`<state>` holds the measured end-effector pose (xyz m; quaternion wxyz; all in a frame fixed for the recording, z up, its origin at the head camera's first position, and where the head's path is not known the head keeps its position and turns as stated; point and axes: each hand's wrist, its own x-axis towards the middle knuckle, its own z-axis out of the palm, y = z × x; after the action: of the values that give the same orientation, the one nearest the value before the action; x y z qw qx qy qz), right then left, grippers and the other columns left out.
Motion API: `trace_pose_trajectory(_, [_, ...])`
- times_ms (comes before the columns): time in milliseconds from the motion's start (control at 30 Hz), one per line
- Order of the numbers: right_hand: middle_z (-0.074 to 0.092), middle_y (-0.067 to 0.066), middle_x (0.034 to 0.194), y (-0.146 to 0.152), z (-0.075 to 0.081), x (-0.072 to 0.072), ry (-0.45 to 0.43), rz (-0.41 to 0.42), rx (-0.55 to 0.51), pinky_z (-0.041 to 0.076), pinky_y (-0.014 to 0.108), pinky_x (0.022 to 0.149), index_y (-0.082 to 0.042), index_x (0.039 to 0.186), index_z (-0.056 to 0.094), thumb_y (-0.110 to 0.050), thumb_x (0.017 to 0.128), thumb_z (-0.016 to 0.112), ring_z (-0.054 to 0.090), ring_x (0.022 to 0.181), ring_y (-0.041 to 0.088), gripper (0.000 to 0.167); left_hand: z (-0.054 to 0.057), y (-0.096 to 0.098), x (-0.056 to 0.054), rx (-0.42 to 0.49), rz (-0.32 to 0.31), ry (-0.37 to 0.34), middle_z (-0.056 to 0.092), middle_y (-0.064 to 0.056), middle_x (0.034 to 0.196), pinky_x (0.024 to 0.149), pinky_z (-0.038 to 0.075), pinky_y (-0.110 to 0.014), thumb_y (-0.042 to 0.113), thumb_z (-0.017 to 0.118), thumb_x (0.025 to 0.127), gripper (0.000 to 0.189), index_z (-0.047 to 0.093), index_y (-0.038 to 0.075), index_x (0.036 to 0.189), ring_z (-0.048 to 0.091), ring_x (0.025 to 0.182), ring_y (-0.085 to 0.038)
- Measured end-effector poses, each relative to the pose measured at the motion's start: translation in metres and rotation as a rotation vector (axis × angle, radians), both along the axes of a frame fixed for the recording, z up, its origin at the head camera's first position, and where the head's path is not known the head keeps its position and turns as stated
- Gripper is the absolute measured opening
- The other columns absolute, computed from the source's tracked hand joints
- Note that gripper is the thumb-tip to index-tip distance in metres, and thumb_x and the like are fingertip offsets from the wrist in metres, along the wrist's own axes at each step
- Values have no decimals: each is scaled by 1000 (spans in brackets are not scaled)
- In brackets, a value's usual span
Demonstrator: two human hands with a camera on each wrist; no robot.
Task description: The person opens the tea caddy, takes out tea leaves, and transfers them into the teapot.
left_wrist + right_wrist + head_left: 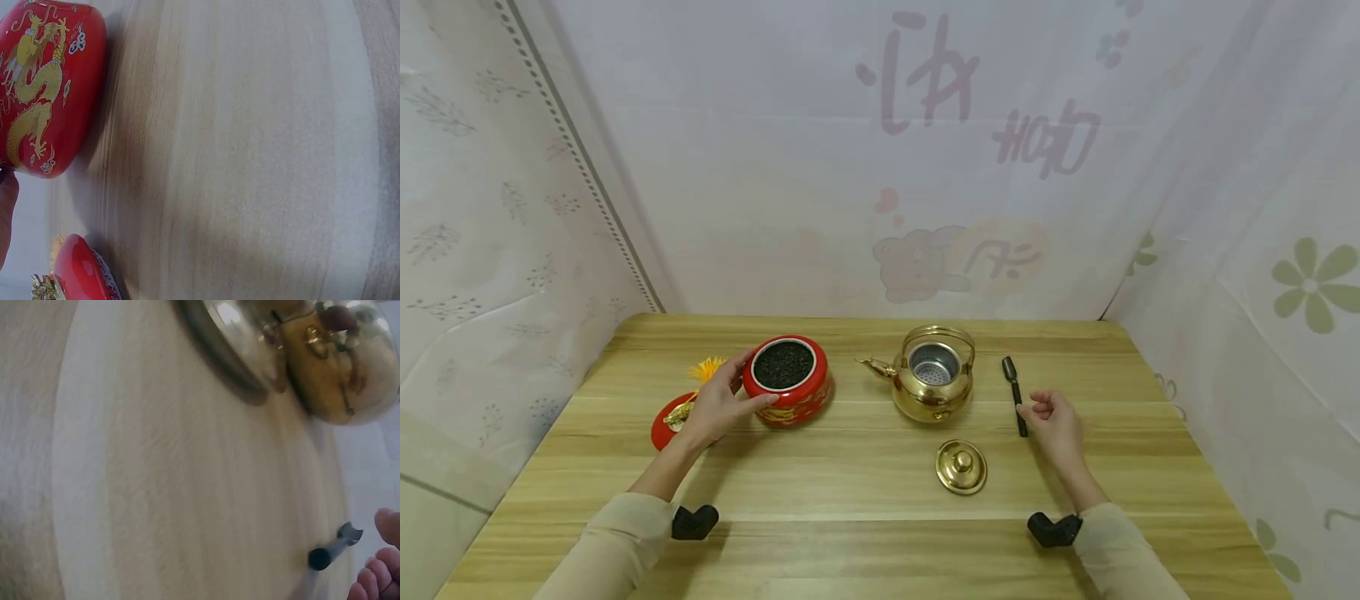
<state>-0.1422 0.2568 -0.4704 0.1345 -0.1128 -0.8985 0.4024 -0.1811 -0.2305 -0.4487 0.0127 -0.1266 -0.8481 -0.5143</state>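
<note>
My left hand [721,410] holds a round red jar [808,398] by its left side, thumb at the front and fingers behind. Dark tea leaves [784,365] fill the jar, and a gold dragon decorates its wall in the left wrist view. Over on the right, my right hand [1058,427] hovers beside the handle of a black tea scoop [1015,396], its fingers loosely curled. A gap separates that hand from the scoop [334,545] in the right wrist view. Between the hands stands a gold teapot [925,402], uncovered, with a perforated metal strainer [935,367] inside.
The gold teapot lid [961,467] lies in front of the teapot, knob up. Partly behind my left forearm is the red jar lid [664,427] with a gold ornament and a yellow tassel [706,368]. Patterned curtains [775,167] enclose the wooden table [850,492].
</note>
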Motion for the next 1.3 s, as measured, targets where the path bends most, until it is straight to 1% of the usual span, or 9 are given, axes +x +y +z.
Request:
trace_pose_trajectory(100, [62,16,86,3,-5,-1,-63,21,44,44,19,59,5,103,60,-13,83,71,60,74,20,29,-2,0,0,11,1,4,41,-25,140,109,28,-55,17,77,79,82,29,-2,144,35,133,-41])
trace_pose_trajectory(167, [61,15,85,4,-7,-1,-96,36,62,43,22,60,5,102,58,-14,83,71,60,75,22,30,-2,0,0,18,1,4,41,-25,140,109,28,-55,17,76,79,82,29,-2,144,34,133,-41])
trace_pose_trajectory(267, [59,14,84,5,-10,0,-131,52,78,41,26,62,5,101,57,-15,82,71,57,76,24,30,-3,0,0,27,2,2,40,-25,140,109,28,-55,17,76,80,82,29,-3,144,34,133,-41])
trace_pose_trajectory(367, [58,14,83,5,-11,0,-151,65,93,40,27,62,5,98,57,-14,82,71,54,75,24,29,-2,0,0,37,-1,-1,39,-25,141,109,28,-55,16,76,80,82,29,-3,144,33,134,-41])
trace_pose_trajectory(667, [59,12,78,6,-13,-1,-174,79,127,38,26,59,4,91,58,-15,81,71,53,70,22,25,-2,0,0,42,2,-6,37,-25,142,109,29,-54,15,76,80,83,28,-3,144,33,134,-41])
trace_pose_trajectory(833, [60,11,75,7,-14,-3,-170,88,142,38,26,56,5,88,59,-12,81,71,53,66,20,22,-2,0,1,53,-1,-6,37,-24,143,108,29,-54,14,76,80,82,28,-3,144,33,134,-41])
trace_pose_trajectory(1000, [62,11,73,6,-14,-3,-150,79,166,39,26,55,4,86,60,-11,80,70,54,64,19,20,-2,-1,0,57,3,-13,37,-24,143,109,29,-54,15,76,80,82,28,-3,144,33,134,-41])
trace_pose_trajectory(1133, [63,11,72,5,-14,-3,-142,64,186,40,27,54,3,83,60,-11,79,69,56,63,20,17,-3,-1,0,56,4,-14,37,-24,143,108,29,-54,15,76,80,82,28,-2,144,33,134,-42])
trace_pose_trajectory(1300, [64,12,72,5,-13,-3,-154,50,173,40,27,54,3,83,60,-10,78,67,57,64,22,15,-4,0,0,47,4,-10,37,-25,143,109,29,-53,16,76,80,82,28,-3,144,33,134,-41])
